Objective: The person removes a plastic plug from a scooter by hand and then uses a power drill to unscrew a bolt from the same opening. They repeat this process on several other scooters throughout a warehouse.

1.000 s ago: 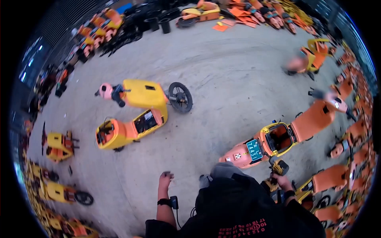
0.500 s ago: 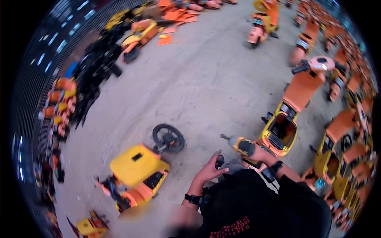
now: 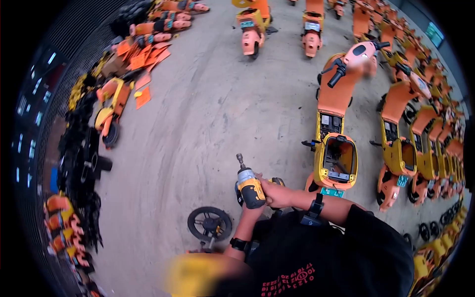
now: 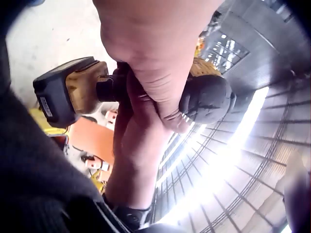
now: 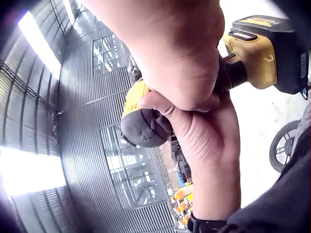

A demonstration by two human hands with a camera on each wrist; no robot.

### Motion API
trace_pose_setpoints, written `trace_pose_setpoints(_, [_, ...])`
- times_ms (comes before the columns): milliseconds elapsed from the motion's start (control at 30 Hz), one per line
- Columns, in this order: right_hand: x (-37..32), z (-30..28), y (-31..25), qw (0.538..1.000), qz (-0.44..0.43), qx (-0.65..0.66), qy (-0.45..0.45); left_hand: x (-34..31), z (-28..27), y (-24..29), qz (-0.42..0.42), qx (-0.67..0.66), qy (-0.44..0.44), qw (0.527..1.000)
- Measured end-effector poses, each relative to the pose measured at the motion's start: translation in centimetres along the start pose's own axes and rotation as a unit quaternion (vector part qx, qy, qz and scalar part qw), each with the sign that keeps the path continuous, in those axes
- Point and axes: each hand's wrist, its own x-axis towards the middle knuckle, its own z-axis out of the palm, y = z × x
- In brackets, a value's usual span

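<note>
Both hands meet on a yellow-and-black cordless impact driver (image 3: 253, 194) in front of the body, its socket tip (image 3: 240, 157) directed away from the person. My right hand (image 3: 276, 193) grips it from the right side. Lower down, my left hand (image 3: 252, 213) is partly covered by the tool. In the left wrist view, the left hand (image 4: 155, 63) wraps the handle area beside the right hand (image 4: 143, 131), between the black motor end (image 4: 206, 99) and the battery (image 4: 56, 97). The right wrist view has the hands overlapping, with the battery (image 5: 289, 58) sticking out.
Right of the hands stands an orange-and-yellow scooter (image 3: 339, 94) with its rear compartment uncovered. A spoked black wheel (image 3: 210, 223) lies left of the body. Rows of scooters (image 3: 396, 104) line the right side. Orange panels (image 3: 146, 59) and black parts (image 3: 81, 143) are heaped along the left.
The view has swung round to the right. The right hand has brought the impact driver leftward to the front of the body, and the left hand, formerly spread and bare, has joined it on the tool.
</note>
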Motion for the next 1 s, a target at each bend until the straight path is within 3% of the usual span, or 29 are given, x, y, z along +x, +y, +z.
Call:
trace_pose_setpoints(67, [2.8, -0.9, 1.6, 0.998, 0.014, 0.002, 0.059, 4.1, -0.6, 0.2, -0.022, -0.18, -0.009, 0.983])
trace_pose_setpoints(133, [5.7, -1.7, 2.7, 0.989, -0.018, -0.048, 0.136, 7.9, -1.4, 0.9, -0.062, -0.222, -0.002, 0.973])
trace_pose_setpoints(233, [7.4, -5.0, 0.3, 0.977, 0.105, 0.056, 0.179, 13.1, -3.0, 1.4, -0.163, -0.321, -0.073, 0.93])
trace_pose_setpoints(300, [8.2, -6.3, 0.7, 0.963, 0.075, 0.022, 0.258, 16.6, -3.1, 2.5, -0.165, -0.354, -0.094, 0.916])
trace_pose_setpoints(367, [8.3, -6.5, 1.5, 0.945, 0.077, 0.004, 0.318, 18.8, -3.3, 2.2, -0.219, -0.373, -0.144, 0.89])
trace_pose_setpoints(433, [7.9, -7.9, 1.8, 0.924, 0.163, 0.075, 0.339, 21.3, -2.4, 0.6, -0.245, -0.39, -0.195, 0.866])
trace_pose_setpoints(533, [6.1, -10.8, 3.7, 0.91, 0.165, 0.055, 0.377, 24.4, -0.9, -0.9, -0.259, -0.319, -0.246, 0.878])
trace_pose_setpoints(600, [4.7, -12.0, 6.0, 0.876, 0.223, 0.085, 0.419, 26.5, 0.3, -3.9, -0.292, -0.279, -0.269, 0.874])
trace_pose_setpoints(667, [4.2, -10.2, 11.2, 0.796, 0.298, 0.213, 0.481, 29.1, 1.4, -4.9, -0.312, -0.273, -0.259, 0.872])
trace_pose_setpoints(700, [4.0, -9.5, 14.3, 0.798, 0.306, 0.216, 0.471, 30.6, 2.2, -6.2, -0.339, -0.26, -0.272, 0.862])
trace_pose_setpoints(767, [4.0, -8.1, 20.4, 0.742, 0.411, 0.24, 0.472, 34.0, 3.9, -9.3, -0.395, -0.227, -0.296, 0.839])
trace_pose_setpoints(800, [3.9, -7.2, 23.8, 0.749, 0.417, 0.238, 0.457, 35.5, 5.1, -11.1, -0.417, -0.23, -0.308, 0.823])
trace_pose_setpoints(833, [4.7, -6.3, 27.6, 0.73, 0.459, 0.238, 0.446, 37.3, 6.7, -13.1, -0.406, -0.249, -0.303, 0.826])
trace_pose_setpoints(900, [6.0, -4.4, 37.2, 0.695, 0.515, 0.212, 0.454, 40.6, 10.7, -20.5, -0.436, -0.225, -0.316, 0.812])
trace_pose_setpoints(933, [6.9, -4.2, 40.7, 0.645, 0.537, 0.216, 0.5, 40.9, 11.4, -24.4, -0.474, -0.192, -0.327, 0.795])
trace_pose_setpoints(967, [7.2, -2.3, 45.7, 0.638, 0.555, 0.136, 0.516, 41.5, 12.5, -27.8, -0.457, -0.163, -0.35, 0.801])
trace_pose_setpoints(1000, [7.8, -2.5, 48.9, 0.609, 0.544, 0.195, 0.543, 42.5, 13.5, -31.3, -0.435, -0.135, -0.372, 0.809])
